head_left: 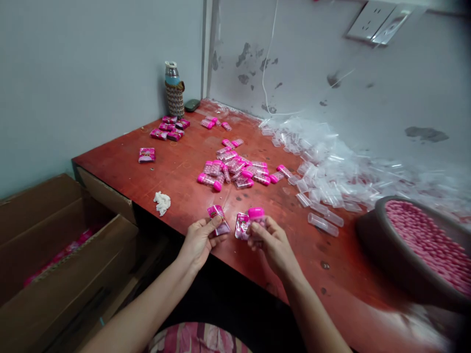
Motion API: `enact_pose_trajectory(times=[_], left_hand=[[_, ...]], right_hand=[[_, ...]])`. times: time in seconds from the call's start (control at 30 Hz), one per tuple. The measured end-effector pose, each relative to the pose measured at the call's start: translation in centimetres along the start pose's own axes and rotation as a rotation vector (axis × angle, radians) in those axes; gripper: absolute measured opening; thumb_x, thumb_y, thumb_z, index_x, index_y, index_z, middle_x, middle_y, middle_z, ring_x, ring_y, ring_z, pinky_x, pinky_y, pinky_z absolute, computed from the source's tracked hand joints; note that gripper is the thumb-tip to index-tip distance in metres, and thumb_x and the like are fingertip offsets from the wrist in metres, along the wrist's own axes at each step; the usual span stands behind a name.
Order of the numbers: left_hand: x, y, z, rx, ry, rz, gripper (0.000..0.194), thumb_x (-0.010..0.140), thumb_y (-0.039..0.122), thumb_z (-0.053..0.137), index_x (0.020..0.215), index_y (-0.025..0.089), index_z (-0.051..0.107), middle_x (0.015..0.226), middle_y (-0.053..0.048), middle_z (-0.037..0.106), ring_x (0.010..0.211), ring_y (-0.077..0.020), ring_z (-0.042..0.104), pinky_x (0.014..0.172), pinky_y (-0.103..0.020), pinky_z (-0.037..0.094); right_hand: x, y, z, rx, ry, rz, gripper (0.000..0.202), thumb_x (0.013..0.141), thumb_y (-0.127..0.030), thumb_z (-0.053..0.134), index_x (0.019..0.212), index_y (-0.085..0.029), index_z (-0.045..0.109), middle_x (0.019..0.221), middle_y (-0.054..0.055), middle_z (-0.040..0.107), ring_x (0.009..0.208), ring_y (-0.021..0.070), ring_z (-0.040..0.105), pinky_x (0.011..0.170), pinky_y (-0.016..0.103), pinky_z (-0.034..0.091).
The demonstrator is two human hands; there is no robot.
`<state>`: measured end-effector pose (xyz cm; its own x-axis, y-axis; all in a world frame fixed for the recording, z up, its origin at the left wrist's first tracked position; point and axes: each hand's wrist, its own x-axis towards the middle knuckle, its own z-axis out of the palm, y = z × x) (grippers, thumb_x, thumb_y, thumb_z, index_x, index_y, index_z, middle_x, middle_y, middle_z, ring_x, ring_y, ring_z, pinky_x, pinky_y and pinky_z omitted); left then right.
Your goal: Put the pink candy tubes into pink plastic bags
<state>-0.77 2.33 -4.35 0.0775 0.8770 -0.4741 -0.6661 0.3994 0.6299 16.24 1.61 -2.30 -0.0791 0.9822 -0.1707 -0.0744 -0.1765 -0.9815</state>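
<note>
My left hand (201, 240) pinches a pink printed packet (220, 220) between thumb and fingers, over the table's front edge. In my right hand (269, 239) is a clear tube with a pink cap (256, 214), held upright and partly covered by the fingers. Another pink printed packet (242, 226) shows just left of the tube, beside the right fingertips; whether they touch it is unclear. Beyond both hands lies a pile of filled, pink-capped tubes (228, 156) on the red table (176, 171).
Empty clear tubes (331, 166) are heaped at the right, near a dark bowl (371, 240) of pink candies. Pink packets (167, 127) lie by a bottle (174, 95) at the back left. White crumpled tissue (162, 202) lies near the front edge, and a cardboard box (73, 274) stands lower left.
</note>
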Motion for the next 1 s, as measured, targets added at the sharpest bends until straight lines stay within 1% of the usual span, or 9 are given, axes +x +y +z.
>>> enact_pose_trajectory(times=[0.07, 0.13, 0.27, 0.47, 0.63, 0.73, 0.8, 0.9, 1.0], left_hand=[[0.1, -0.3, 0.8, -0.036, -0.038, -0.031, 0.017, 0.066, 0.022, 0.067, 0.074, 0.009, 0.059, 0.07, -0.005, 0.064, 0.062, -0.0138, 0.062, 0.057, -0.025, 0.054], [0.1, -0.8, 1.5, -0.062, -0.051, -0.047, 0.016, 0.068, 0.02, 0.066, 0.076, 0.008, 0.06, 0.073, -0.007, 0.065, 0.065, -0.015, 0.063, 0.06, -0.026, 0.054], [0.2, -1.8, 2.7, -0.107, -0.034, -0.043, 0.012, 0.069, 0.017, 0.064, 0.077, 0.009, 0.06, 0.071, -0.006, 0.065, 0.063, -0.0139, 0.062, 0.06, -0.026, 0.055], [-0.5, -2.7, 3.7, -0.146, -0.027, -0.05, 0.01, 0.069, 0.017, 0.065, 0.075, 0.01, 0.06, 0.068, -0.005, 0.066, 0.059, -0.0126, 0.062, 0.055, -0.023, 0.053], [-1.0, -2.9, 4.4, -0.159, -0.044, -0.101, 0.013, 0.068, 0.02, 0.066, 0.076, 0.011, 0.06, 0.069, -0.006, 0.067, 0.061, -0.0152, 0.063, 0.059, -0.026, 0.053], [-1.2, -3.1, 4.6, -0.138, -0.058, -0.104, 0.016, 0.067, 0.023, 0.066, 0.075, 0.011, 0.06, 0.068, -0.006, 0.066, 0.06, -0.0147, 0.063, 0.058, -0.025, 0.052], [-1.4, -3.2, 4.6, -0.094, -0.095, -0.085, 0.017, 0.067, 0.025, 0.067, 0.073, 0.011, 0.06, 0.065, -0.006, 0.066, 0.057, -0.0137, 0.062, 0.055, -0.023, 0.051], [-1.6, -3.3, 4.7, -0.013, -0.187, -0.044, 0.02, 0.066, 0.028, 0.067, 0.071, 0.01, 0.059, 0.061, -0.005, 0.064, 0.052, -0.0122, 0.059, 0.049, -0.021, 0.049], [-1.8, -3.1, 4.7, 0.07, -0.272, -0.021, 0.022, 0.066, 0.031, 0.066, 0.07, 0.011, 0.057, 0.056, -0.002, 0.061, 0.044, -0.011, 0.055, 0.04, -0.019, 0.044]], right_hand=[[-2.5, 0.5, 0.5, 0.0, 0.004, 0.028, 0.019, 0.079, -0.036, 0.05, 0.083, -0.019, 0.046, 0.064, -0.002, 0.053, 0.045, 0.0085, 0.049, 0.038, 0.017, 0.037], [-4.4, 0.9, 1.3, -0.046, 0.043, 0.032, 0.02, 0.081, -0.039, 0.047, 0.085, -0.019, 0.046, 0.064, -0.002, 0.054, 0.04, 0.0074, 0.047, 0.034, 0.016, 0.034], [-6.2, 1.6, 2.5, -0.13, 0.136, 0.018, 0.021, 0.082, -0.04, 0.045, 0.089, -0.02, 0.046, 0.06, -0.003, 0.054, 0.036, 0.0065, 0.044, 0.031, 0.015, 0.032], [-6.3, 1.9, 2.9, -0.098, 0.159, -0.015, 0.022, 0.082, -0.041, 0.044, 0.091, -0.02, 0.044, 0.06, -0.003, 0.054, 0.035, 0.0067, 0.046, 0.03, 0.015, 0.033], [-6.2, 2.4, 2.5, -0.09, 0.18, -0.014, 0.023, 0.083, -0.042, 0.044, 0.092, -0.021, 0.043, 0.059, -0.004, 0.055, 0.034, 0.0066, 0.046, 0.029, 0.014, 0.033], [-6.1, 2.6, 2.4, -0.077, 0.186, -0.018, 0.022, 0.082, -0.041, 0.045, 0.09, -0.021, 0.044, 0.057, -0.005, 0.054, 0.034, 0.0064, 0.045, 0.029, 0.014, 0.033], [-6.0, 2.6, 2.4, -0.07, 0.18, -0.02, 0.021, 0.082, -0.041, 0.046, 0.087, -0.02, 0.044, 0.056, -0.005, 0.052, 0.034, 0.0063, 0.046, 0.029, 0.014, 0.033], [-5.7, 2.6, 2.3, -0.036, 0.136, -0.014, 0.021, 0.082, -0.04, 0.046, 0.086, -0.02, 0.044, 0.055, -0.006, 0.051, 0.034, 0.0061, 0.045, 0.029, 0.014, 0.033], [-5.4, 2.5, 2.1, 0.009, 0.087, -0.005, 0.021, 0.082, -0.04, 0.046, 0.085, -0.02, 0.044, 0.053, -0.006, 0.049, 0.033, 0.0062, 0.044, 0.029, 0.014, 0.032]])
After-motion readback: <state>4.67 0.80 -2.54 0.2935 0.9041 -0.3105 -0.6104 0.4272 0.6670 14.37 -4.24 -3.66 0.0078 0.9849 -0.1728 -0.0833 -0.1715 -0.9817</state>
